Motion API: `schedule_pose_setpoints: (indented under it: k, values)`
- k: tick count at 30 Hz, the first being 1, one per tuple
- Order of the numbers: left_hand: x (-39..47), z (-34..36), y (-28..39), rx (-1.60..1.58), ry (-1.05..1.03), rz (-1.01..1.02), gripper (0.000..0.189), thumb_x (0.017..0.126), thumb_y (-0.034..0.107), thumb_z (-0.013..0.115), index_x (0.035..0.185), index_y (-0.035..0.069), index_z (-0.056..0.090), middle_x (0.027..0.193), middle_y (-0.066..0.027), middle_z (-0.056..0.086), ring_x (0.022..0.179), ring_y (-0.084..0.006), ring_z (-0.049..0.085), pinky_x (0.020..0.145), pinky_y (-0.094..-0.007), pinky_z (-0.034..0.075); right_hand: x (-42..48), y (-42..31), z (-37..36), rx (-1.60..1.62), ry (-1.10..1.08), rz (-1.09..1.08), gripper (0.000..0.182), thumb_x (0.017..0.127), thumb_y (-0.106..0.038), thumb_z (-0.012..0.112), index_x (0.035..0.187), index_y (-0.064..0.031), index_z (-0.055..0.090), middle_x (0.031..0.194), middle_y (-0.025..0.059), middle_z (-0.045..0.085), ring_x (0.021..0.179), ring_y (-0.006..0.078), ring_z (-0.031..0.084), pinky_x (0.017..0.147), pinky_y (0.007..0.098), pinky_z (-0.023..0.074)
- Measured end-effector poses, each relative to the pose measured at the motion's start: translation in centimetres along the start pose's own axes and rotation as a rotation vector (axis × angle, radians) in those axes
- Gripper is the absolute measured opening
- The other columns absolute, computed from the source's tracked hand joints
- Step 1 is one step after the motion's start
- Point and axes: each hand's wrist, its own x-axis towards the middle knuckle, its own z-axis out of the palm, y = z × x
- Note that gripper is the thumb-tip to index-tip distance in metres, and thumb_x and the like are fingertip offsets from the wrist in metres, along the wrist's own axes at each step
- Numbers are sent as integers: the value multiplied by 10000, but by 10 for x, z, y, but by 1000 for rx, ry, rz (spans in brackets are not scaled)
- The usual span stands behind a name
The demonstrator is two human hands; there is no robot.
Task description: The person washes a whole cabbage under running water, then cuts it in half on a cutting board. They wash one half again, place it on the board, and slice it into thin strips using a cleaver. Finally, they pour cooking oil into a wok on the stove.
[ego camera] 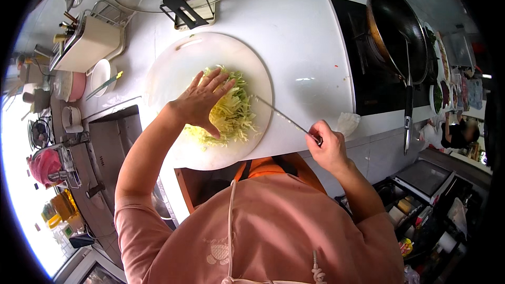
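Pale green and yellow shredded cabbage (232, 114) lies in a heap on a round white cutting board (236, 51). My left hand (201, 98) is spread over the heap's left side, fingers apart and holding nothing; whether the palm presses on the shreds cannot be told. In my right hand (327, 146) is the handle of a kitchen knife (285, 115). Its blade is seen nearly edge-on, angled up and left, with the tip over the board just right of the cabbage. Small bits cling to the blade.
A sink (114, 138) lies left of the board. At the right, a wok (396, 31) with a ladle (408, 98) sits on a black cooktop (363, 75). A black rack (193, 8) stands behind the board, a knife block (88, 41) at back left. Another person (453, 134) appears far right.
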Motion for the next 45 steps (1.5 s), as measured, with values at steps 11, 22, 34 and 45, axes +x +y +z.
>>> schedule_pose_setpoints:
  k: [11,22,34,45]
  values:
    - [2,13,27,276,-35,-63,1346,429,593,813,1470,185,63,1494,-192,116,1390,-371,85,1112,-526,120,17,-11,-6,-198,-521,-328,133,723,-78,608,812,-58,511,635,120,611,599,344,609,537,439,480]
    - [4,28,22,179,48,-102,1102,528,432,834,1428,231,231,1438,-191,223,1328,-371,231,1050,-513,280,48,-6,-3,-282,-537,-291,133,726,-66,615,813,-66,513,630,131,613,606,348,614,551,452,482]
    - [9,28,6,114,150,-46,1111,459,325,877,1393,254,281,1276,-136,405,1185,-328,416,957,-454,386,45,0,-3,-250,-487,-287,148,735,-73,617,823,-65,499,657,125,623,612,345,615,553,452,480]
    - [23,-5,9,141,9,-90,1059,466,409,866,1321,44,358,1340,-124,373,1296,-276,291,1077,-484,194,30,0,1,-247,-437,-240,149,717,-65,639,806,-74,520,668,87,625,614,307,622,544,407,486]
